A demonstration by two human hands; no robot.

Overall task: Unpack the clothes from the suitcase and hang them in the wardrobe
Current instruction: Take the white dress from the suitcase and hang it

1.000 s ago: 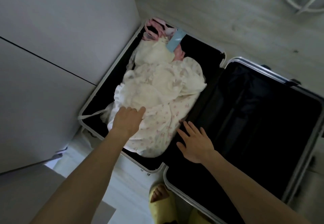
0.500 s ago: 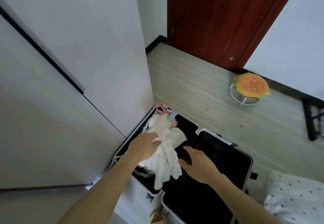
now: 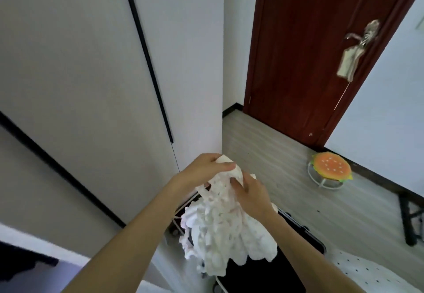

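White floral garment (image 3: 220,230) hangs bunched above the open suitcase (image 3: 263,274), beside the wardrobe (image 3: 91,86) corner. Left grip (image 3: 202,168) clenches its top; right grip (image 3: 250,191) grasps just below. Judged light, soft and limp; best taken at the shoulders.

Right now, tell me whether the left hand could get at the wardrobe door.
Probably yes: nothing lies between the left hand and the wardrobe door, though its grip is full of the white garment.
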